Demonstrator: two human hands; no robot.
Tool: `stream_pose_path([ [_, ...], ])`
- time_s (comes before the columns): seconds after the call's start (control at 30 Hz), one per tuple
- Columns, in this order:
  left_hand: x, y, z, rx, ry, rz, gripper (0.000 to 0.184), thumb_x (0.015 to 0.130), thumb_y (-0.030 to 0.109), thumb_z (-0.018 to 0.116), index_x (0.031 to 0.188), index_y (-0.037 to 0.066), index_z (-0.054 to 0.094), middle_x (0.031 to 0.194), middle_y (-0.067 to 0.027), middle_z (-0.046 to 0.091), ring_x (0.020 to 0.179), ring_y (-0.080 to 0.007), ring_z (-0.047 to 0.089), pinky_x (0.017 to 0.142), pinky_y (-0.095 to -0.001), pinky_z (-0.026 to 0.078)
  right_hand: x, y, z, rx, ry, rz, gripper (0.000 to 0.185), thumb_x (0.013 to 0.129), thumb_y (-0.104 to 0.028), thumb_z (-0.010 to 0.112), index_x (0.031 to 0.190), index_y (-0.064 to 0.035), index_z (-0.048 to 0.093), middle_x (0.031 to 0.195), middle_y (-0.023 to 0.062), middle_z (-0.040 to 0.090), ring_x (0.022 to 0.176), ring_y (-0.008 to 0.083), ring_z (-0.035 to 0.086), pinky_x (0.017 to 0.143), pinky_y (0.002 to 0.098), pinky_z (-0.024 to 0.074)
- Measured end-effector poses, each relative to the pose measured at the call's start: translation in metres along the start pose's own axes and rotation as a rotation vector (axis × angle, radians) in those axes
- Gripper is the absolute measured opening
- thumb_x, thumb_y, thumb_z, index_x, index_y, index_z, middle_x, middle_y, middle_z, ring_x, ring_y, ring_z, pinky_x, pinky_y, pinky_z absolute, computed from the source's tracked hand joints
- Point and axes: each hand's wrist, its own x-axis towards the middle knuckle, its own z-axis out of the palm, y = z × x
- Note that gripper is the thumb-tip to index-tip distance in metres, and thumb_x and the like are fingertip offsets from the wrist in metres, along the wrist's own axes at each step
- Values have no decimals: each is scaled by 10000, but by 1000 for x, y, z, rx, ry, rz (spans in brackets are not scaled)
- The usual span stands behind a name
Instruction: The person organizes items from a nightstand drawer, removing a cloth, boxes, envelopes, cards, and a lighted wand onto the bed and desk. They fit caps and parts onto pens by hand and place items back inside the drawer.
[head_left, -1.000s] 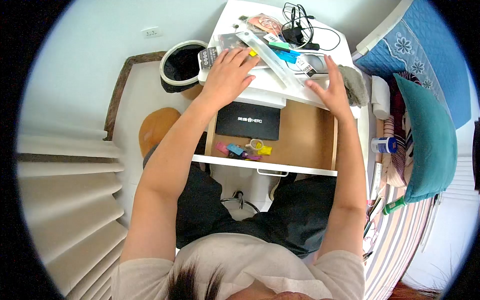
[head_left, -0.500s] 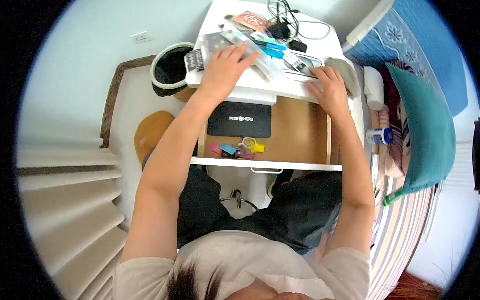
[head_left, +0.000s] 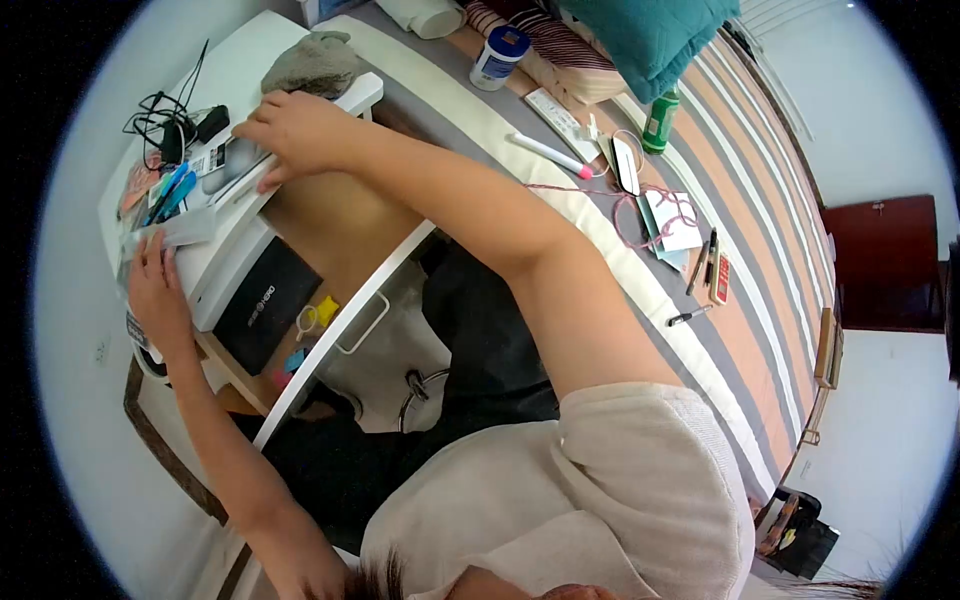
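My left hand rests at the left of the white desk, fingers stretched out flat on a translucent plastic case. My right hand lies at the desk's front edge, fingers extended and apart, beside a grey rounded object. Blue pens lie between the hands. Near the right hand is a bundled grey cloth. Below, the open drawer holds a black box marked HERO, a yellow piece and a pale ring-shaped item.
Tangled black cables sit at the desk's back. To the right, a striped bed carries a blue-lidded tub, a green bottle, a white stick with a pink tip, notebooks, pens and a teal pillow.
The head view has swung right, bringing much more of the bed into sight. Both hands are still on the desk, left at the plastic case and right at the front edge.
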Motion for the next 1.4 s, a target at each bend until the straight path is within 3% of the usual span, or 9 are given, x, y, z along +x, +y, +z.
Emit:
stream_pose_path([
  [0.23, 5, 11, -1, 41, 83, -52, 263, 922, 259, 531, 1137, 140, 627, 1175, -125, 582, 1037, -304, 561, 870, -382, 450, -22, -19, -15, -128, -46, -25, 487, 703, -282, 718, 1097, -77, 519, 1119, 74, 558, 1096, 258, 511, 805, 361, 519],
  [0.53, 4, 6, -1, -95, 131, -150, 286, 922, 254, 533, 1183, 172, 617, 1179, -101, 575, 1064, -275, 540, 911, -367, 423, -22, -28, -51, 16, -122, -19, 407, 787, -233, 650, 1130, -81, 494, 1129, 69, 564, 1040, 247, 559, 766, 355, 521],
  [0.73, 2, -8, 14, -181, 210, -189, 235, 871, 243, 592, 1073, 138, 647, 1136, -82, 583, 1061, -282, 537, 883, -383, 443, -32, -40, -69, 74, -94, 1, 420, 792, -193, 668, 1171, -79, 527, 1121, 109, 601, 1003, 286, 599, 813, 373, 510],
  [0.87, 2, -9, 13, -278, 202, -223, 250, 876, 233, 587, 1097, 120, 624, 1131, -89, 580, 1060, -290, 536, 899, -382, 434, -37, -47, -79, 179, -135, 135, 400, 795, -166, 664, 1169, -76, 552, 1093, 156, 613, 965, 327, 611, 807, 384, 505],
  [1.0, 0, -6, 11, -354, 301, -255, 210, 853, 175, 601, 1042, 88, 624, 1052, -100, 583, 976, -292, 556, 840, -378, 453, -38, -66, -87, 444, -306, 315, 417, 803, -156, 678, 1183, -30, 562, 1068, 173, 642, 968, 280, 638, 804, 369, 498],
  [1.13, 3, 0, -11, -451, 267, -310, 195, 818, 111, 622, 989, 18, 623, 1016, -139, 577, 962, -323, 543, 823, -393, 452, -33, -84, -59, 390, -493, 102, 391, 812, -182, 657, 1164, -54, 548, 1015, 180, 631, 876, 305, 647, 731, 363, 515],
  [1.2, 4, 0, -13, -472, 262, -311, 203, 813, 106, 610, 997, 19, 616, 1026, -144, 576, 964, -330, 543, 830, -396, 449, -25, -97, -38, 267, -501, -50, 438, 801, -211, 655, 1182, -40, 521, 1120, 162, 606, 986, 277, 622, 786, 346, 519],
  [1.23, 0, 0, -1, -372, 365, -278, 192, 844, 224, 619, 1019, 154, 657, 1045, -44, 600, 962, -257, 574, 802, -381, 481, -20, -103, -27, 229, -439, -149, 455, 794, -215, 658, 1186, -33, 516, 1150, 155, 597, 1016, 272, 612, 803, 341, 520],
  [1.4, -3, -8, 9, -453, 308, -288, 183, 840, 220, 622, 1007, 154, 659, 1024, -32, 602, 944, -254, 573, 793, -373, 488, -25, -113, 41, -100, -445, -403, 682, 738, -241, 690, 1326, -40, 408, 1362, 125, 449, 1211, 258, 484, 922, 338, 467],
])
